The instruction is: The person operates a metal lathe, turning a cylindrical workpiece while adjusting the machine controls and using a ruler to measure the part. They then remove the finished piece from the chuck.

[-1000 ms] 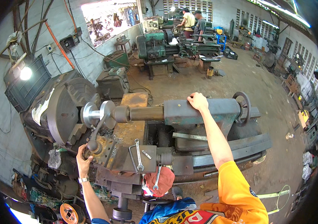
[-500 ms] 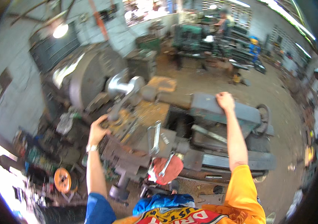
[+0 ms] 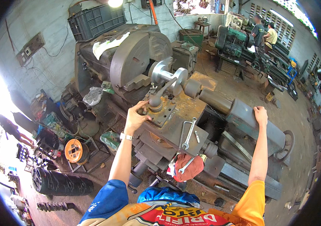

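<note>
My left hand [image 3: 136, 117] is at the edge of the lathe's tool post [image 3: 164, 112], thumb and fingers spread apart, just by the base of its clamping lever [image 3: 164, 92]. My right hand [image 3: 260, 114] rests on the far top edge of the tailstock [image 3: 256, 122], fingers bent over it. Between the big chuck [image 3: 128, 64] and the tailstock end sits a shiny turned metal workpiece [image 3: 163, 75]. Near me, an open-ended wrench [image 3: 189, 133] lies on the carriage. Another wrench [image 3: 186, 165] rests on a red cloth [image 3: 193, 169].
A handwheel [image 3: 284, 147] stands at the tailstock's right end. On the floor at left are an orange cable reel [image 3: 75, 151] and a black ribbed roll [image 3: 60, 182]. Two people [image 3: 258, 32] are by a green machine [image 3: 231, 41] at the back; another person [image 3: 9, 128] is at far left.
The view has swung left, so the lathe appears further right, and the blur has gone. Both hands stay at about the same places, at the tool post and on the tailstock.
</note>
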`<action>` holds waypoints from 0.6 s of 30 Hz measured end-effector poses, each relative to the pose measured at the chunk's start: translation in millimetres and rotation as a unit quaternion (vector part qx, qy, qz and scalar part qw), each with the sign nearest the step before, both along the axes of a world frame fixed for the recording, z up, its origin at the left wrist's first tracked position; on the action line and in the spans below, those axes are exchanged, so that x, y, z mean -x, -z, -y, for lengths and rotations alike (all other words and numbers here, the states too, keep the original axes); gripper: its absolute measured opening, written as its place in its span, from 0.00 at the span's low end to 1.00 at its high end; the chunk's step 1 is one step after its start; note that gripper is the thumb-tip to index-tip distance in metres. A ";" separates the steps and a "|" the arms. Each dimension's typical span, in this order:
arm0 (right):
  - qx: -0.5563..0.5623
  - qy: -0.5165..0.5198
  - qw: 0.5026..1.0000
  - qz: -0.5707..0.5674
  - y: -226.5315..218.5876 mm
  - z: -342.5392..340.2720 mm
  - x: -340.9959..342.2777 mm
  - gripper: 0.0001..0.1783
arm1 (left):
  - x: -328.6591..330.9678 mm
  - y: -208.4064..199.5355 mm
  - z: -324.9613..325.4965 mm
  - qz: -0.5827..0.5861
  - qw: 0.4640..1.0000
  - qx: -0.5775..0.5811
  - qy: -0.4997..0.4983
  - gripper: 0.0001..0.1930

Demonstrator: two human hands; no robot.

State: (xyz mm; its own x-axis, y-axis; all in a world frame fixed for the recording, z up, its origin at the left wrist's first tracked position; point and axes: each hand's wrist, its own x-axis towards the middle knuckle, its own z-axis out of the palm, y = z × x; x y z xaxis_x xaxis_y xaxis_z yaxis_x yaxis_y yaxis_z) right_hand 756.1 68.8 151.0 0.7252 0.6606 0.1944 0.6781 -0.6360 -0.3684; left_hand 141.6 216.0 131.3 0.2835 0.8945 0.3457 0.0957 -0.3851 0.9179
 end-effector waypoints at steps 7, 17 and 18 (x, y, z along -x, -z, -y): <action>0.008 0.001 1.000 0.012 4.2 -2.6 -3.3 0.25 | -34.4 3.2 39.2 -0.069 0.976 -0.084 -0.187 0.42; 0.025 0.008 0.999 0.036 8.8 -8.4 -8.4 0.27 | -103.6 16.9 72.7 -0.082 0.922 -0.075 -0.371 0.35; 0.027 0.005 0.999 0.044 8.9 -9.1 -9.6 0.27 | -110.6 16.0 78.8 -0.084 0.922 -0.079 -0.370 0.34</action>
State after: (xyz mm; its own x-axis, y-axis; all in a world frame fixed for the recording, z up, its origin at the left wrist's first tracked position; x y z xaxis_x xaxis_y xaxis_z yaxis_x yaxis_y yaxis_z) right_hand 765.7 77.9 142.1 0.7136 0.6643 0.2223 0.6997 -0.6606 -0.2720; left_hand 252.2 137.2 115.3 -0.3217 0.8070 0.4953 0.5222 -0.2852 0.8037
